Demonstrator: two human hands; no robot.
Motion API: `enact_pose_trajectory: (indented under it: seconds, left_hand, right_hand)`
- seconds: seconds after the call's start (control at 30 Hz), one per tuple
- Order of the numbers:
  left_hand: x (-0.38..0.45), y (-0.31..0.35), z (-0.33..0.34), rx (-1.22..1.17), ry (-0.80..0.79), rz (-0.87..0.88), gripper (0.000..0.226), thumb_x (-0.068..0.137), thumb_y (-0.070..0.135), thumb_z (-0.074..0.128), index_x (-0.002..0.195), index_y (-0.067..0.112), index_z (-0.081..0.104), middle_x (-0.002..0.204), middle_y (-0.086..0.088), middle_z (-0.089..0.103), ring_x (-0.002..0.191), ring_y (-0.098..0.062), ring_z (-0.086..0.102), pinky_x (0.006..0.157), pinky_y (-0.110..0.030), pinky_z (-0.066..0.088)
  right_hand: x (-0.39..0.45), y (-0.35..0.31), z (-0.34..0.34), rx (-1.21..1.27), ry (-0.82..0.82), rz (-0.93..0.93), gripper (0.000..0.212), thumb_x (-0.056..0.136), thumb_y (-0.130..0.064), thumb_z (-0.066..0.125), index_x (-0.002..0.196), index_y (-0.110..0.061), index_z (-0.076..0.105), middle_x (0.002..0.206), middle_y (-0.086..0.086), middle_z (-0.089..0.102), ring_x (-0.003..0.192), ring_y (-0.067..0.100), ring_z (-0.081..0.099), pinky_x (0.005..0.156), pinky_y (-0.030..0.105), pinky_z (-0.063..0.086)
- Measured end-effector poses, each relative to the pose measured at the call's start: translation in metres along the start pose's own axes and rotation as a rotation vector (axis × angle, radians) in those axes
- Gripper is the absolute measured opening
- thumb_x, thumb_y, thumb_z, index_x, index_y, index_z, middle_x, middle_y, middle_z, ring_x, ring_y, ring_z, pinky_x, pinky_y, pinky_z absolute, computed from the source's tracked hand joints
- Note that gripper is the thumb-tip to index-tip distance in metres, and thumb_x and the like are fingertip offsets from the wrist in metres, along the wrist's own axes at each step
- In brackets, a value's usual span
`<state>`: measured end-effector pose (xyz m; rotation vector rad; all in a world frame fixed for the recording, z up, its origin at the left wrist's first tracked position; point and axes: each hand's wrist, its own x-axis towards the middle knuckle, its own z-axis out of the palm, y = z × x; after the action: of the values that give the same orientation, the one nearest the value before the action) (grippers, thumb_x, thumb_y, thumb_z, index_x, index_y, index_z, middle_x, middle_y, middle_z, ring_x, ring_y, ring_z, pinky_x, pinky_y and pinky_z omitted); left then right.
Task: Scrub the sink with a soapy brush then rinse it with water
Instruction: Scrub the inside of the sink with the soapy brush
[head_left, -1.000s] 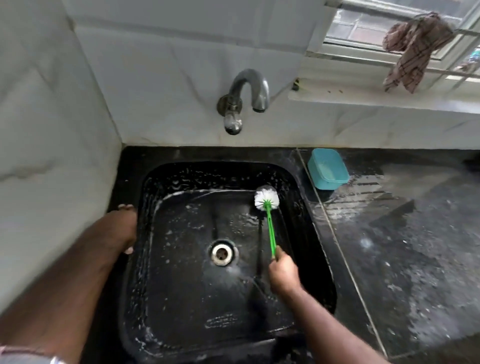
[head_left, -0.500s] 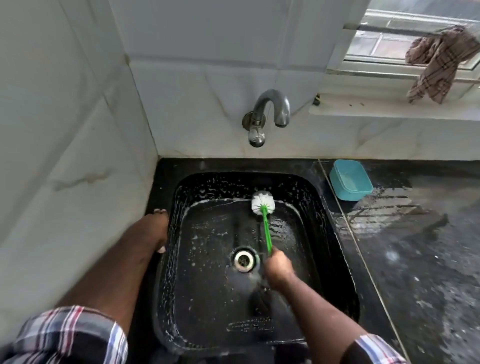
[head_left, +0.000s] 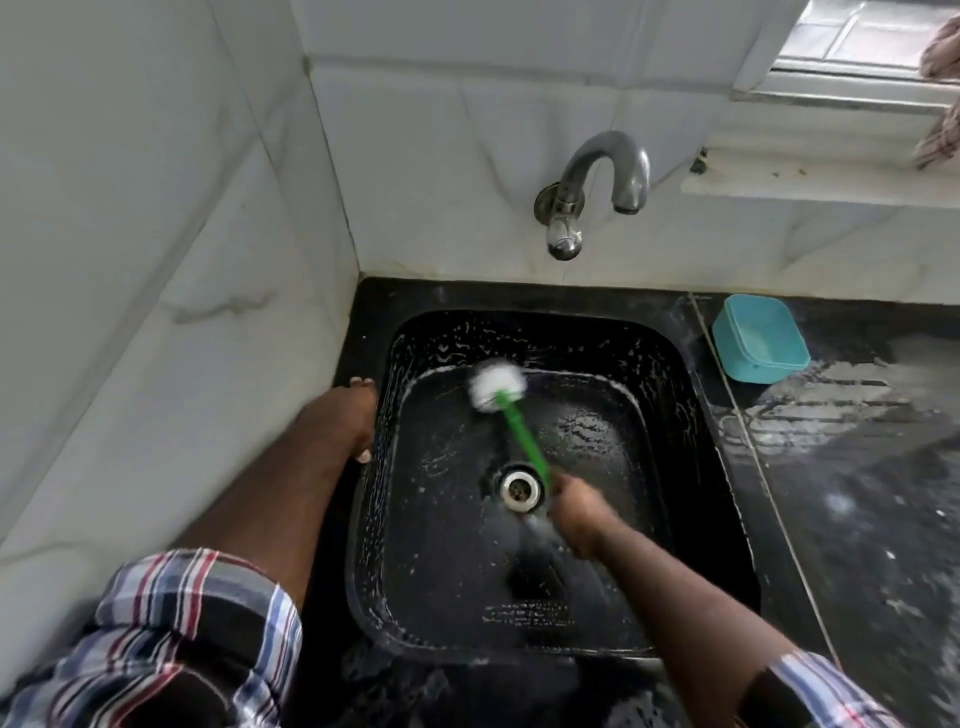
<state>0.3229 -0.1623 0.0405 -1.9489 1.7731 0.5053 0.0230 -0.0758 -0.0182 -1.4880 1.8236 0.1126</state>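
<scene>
The black sink (head_left: 691, 467) is wet and flecked with soap foam, with a steel drain (head_left: 519, 487) in its floor. My right hand (head_left: 576, 512) grips the lower end of a green-handled brush (head_left: 522, 434) just right of the drain. Its white bristle head (head_left: 496, 387), blurred by motion, lies at the far left of the sink floor near the back wall. My left hand (head_left: 345, 415) rests flat on the sink's left rim. The steel tap (head_left: 597, 182) on the back wall shows no running water.
A turquoise plastic tub (head_left: 761, 343) stands on the wet black counter (head_left: 857, 493) right of the sink. White marble walls close in behind and on the left. A checked cloth (head_left: 943, 83) hangs at the window, top right.
The brush head has swept left along the back of the sink floor, and my right hand has moved left toward the drain. The left hand stays on the rim.
</scene>
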Motion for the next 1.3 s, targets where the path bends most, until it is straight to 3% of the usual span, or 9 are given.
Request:
enact_pose_trajectory:
  seconds: [0.07,0.13,0.33,0.5,0.57,0.7,0.9,1.1,1.3]
  left_hand:
    - [0.000,-0.001,0.003,-0.001,0.010,-0.004,0.122,0.067,0.018,0.088,0.158,0.014,0.006,0.163,-0.011,0.018,0.138,-0.032,0.042,0.109,-0.044,0.042]
    - [0.001,-0.002,0.005,-0.003,0.019,-0.002,0.124,0.066,0.018,0.088,0.158,0.014,0.006,0.162,-0.010,0.021,0.138,-0.032,0.043,0.108,-0.043,0.042]
    - [0.003,-0.001,0.003,-0.024,0.034,-0.013,0.117,0.070,0.016,0.086,0.157,0.010,0.009,0.154,-0.012,0.039,0.131,-0.027,0.050,0.104,-0.036,0.043]
    - [0.000,-0.001,0.002,-0.035,0.010,-0.013,0.126,0.065,0.017,0.090,0.158,0.011,0.004,0.159,-0.011,0.029,0.135,-0.029,0.047,0.107,-0.038,0.043]
    - [-0.001,-0.001,0.002,-0.034,0.008,-0.006,0.124,0.066,0.016,0.089,0.158,0.011,0.005,0.160,-0.011,0.027,0.136,-0.028,0.046,0.108,-0.038,0.042]
    - [-0.001,0.000,-0.002,-0.059,-0.060,-0.025,0.115,0.071,0.017,0.085,0.158,0.017,0.011,0.164,-0.004,0.015,0.146,-0.020,0.031,0.118,-0.035,0.023]
    - [-0.005,0.000,-0.003,0.019,-0.015,0.009,0.124,0.070,0.018,0.088,0.158,0.010,0.001,0.165,-0.009,0.006,0.143,-0.027,0.035,0.112,-0.036,0.035]
    - [-0.005,0.001,-0.004,-0.007,-0.042,-0.008,0.126,0.070,0.020,0.087,0.157,0.011,-0.003,0.165,-0.008,0.008,0.144,-0.023,0.033,0.114,-0.033,0.030]
    - [-0.002,0.001,-0.006,0.041,-0.090,0.018,0.122,0.075,0.020,0.084,0.157,0.011,-0.007,0.165,-0.008,-0.003,0.148,-0.025,0.025,0.117,-0.034,0.025]
  right_hand:
    - [-0.017,-0.018,0.027,-0.120,-0.139,-0.119,0.045,0.095,-0.015,0.042,0.139,-0.021,0.048,0.121,0.012,0.065,0.104,0.028,0.064,0.085,0.031,0.048]
    - [-0.038,0.003,0.024,-0.200,-0.176,-0.150,0.047,0.098,-0.027,0.042,0.144,-0.033,0.038,0.122,0.013,0.064,0.100,0.027,0.064,0.086,0.032,0.048]
    - [-0.009,0.050,-0.031,-0.156,0.058,0.134,0.047,0.096,-0.021,0.041,0.142,-0.026,0.045,0.126,0.015,0.063,0.102,0.030,0.065,0.082,0.031,0.052]
    - [-0.045,0.014,0.017,-0.299,-0.233,-0.122,0.051,0.099,-0.021,0.039,0.148,-0.033,0.032,0.117,0.015,0.066,0.094,0.027,0.066,0.079,0.032,0.051]
    - [-0.038,0.037,-0.001,-0.352,-0.157,-0.039,0.058,0.096,-0.019,0.040,0.151,-0.035,0.030,0.120,0.014,0.066,0.096,0.026,0.067,0.077,0.029,0.049]
    - [-0.010,0.049,-0.024,-0.088,0.073,0.173,0.057,0.094,-0.016,0.036,0.148,-0.031,0.035,0.117,0.018,0.065,0.085,0.028,0.067,0.066,0.030,0.055]
    - [-0.043,0.021,0.018,-0.354,-0.243,-0.121,0.058,0.097,-0.021,0.036,0.150,-0.041,0.021,0.115,0.016,0.066,0.096,0.030,0.066,0.075,0.031,0.049]
    - [0.015,0.004,-0.029,-0.295,-0.001,-0.011,0.063,0.092,-0.010,0.039,0.152,-0.024,0.028,0.126,0.021,0.062,0.112,0.035,0.062,0.088,0.035,0.049]
    - [-0.023,-0.002,0.014,-0.335,-0.245,-0.187,0.053,0.099,-0.019,0.037,0.150,-0.028,0.026,0.107,0.011,0.065,0.087,0.026,0.064,0.073,0.032,0.049]
